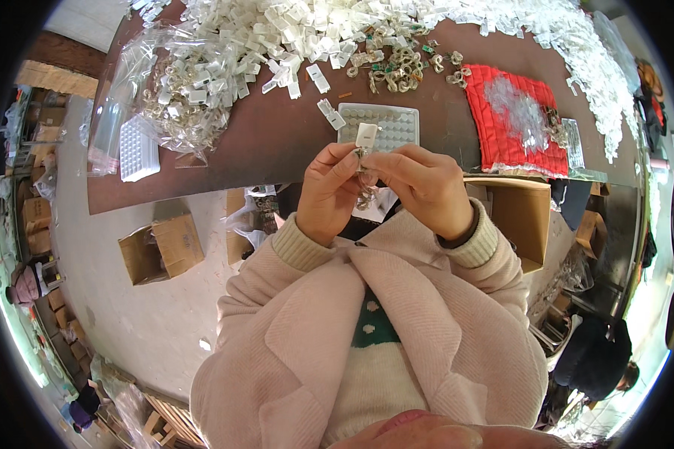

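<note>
Above the table's near edge, my left hand (328, 191) and my right hand (425, 187) meet with their fingertips pinched together. Out of the top of the pinch stands a small flat white plastic piece (366, 135) with a slot in it. A thin beige coiled cord (366, 196) dangles below, between the two hands. My left thumb and forefinger grip the base of the white piece; my right fingers pinch close beside, at the top of the cord. The exact join is hidden by the fingertips. Just behind lies a pale tray (404, 123) with rows of round cells.
White plastic pieces (277, 30) heap along the back of the brown table (269, 127). Coiled cords (401, 67) lie before them. A clear bag (187, 97) and a white cell tray (138, 153) are left, a red cloth (494, 142) right. Cardboard boxes (180, 243) stand below.
</note>
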`<action>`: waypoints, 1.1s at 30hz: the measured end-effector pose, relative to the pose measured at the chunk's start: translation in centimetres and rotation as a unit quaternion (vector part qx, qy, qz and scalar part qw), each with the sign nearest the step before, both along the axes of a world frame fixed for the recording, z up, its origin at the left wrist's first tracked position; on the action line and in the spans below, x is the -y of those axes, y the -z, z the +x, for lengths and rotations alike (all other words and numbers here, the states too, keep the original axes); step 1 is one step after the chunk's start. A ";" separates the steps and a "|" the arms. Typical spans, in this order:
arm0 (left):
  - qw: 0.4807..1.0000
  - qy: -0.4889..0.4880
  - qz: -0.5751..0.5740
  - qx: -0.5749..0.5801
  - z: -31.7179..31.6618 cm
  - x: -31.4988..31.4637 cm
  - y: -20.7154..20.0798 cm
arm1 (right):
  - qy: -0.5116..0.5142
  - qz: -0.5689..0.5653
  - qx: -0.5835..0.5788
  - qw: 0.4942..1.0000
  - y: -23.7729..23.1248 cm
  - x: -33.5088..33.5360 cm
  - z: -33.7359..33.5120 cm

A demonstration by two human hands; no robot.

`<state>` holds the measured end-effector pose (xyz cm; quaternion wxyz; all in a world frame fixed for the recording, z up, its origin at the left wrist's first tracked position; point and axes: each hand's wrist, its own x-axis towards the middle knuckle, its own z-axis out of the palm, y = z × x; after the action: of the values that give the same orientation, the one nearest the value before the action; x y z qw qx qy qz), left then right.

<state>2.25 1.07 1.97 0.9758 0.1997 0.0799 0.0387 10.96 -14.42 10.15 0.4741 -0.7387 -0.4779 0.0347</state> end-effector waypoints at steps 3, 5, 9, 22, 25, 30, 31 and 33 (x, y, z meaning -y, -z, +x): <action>1.000 0.018 0.004 -0.004 0.3 -0.3 0.1 | -0.014 -0.014 0.005 1.000 0.1 -0.1 1.0; 0.999 0.021 0.006 -0.031 0.4 -0.4 0.1 | -0.013 -0.012 -0.002 1.000 0.5 -0.2 1.4; 0.999 0.032 -0.010 -0.039 0.8 -0.7 0.2 | 0.018 -0.028 -0.013 0.999 1.5 -0.7 1.2; 0.997 -0.047 0.022 -0.052 1.7 -0.1 0.6 | 0.055 -0.095 0.147 0.983 3.0 -1.4 1.5; 0.998 -0.054 0.026 -0.036 1.5 -0.1 0.6 | 0.060 -0.030 -0.045 0.997 2.4 -1.8 1.2; 0.999 -0.047 0.024 0.003 1.2 0.0 0.6 | 0.081 0.013 -0.299 0.951 0.9 -1.4 0.9; 0.999 -0.047 0.005 0.001 1.1 0.1 0.6 | 0.077 0.041 -0.315 0.945 0.9 -1.4 0.9; 0.999 -0.047 -0.025 -0.001 1.2 0.1 0.6 | 0.101 0.051 -0.347 0.931 1.3 -1.3 1.0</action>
<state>3.43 0.96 1.34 0.9775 0.1714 0.0915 0.0825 11.94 -13.11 8.86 0.6486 -0.6996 -0.2076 0.2163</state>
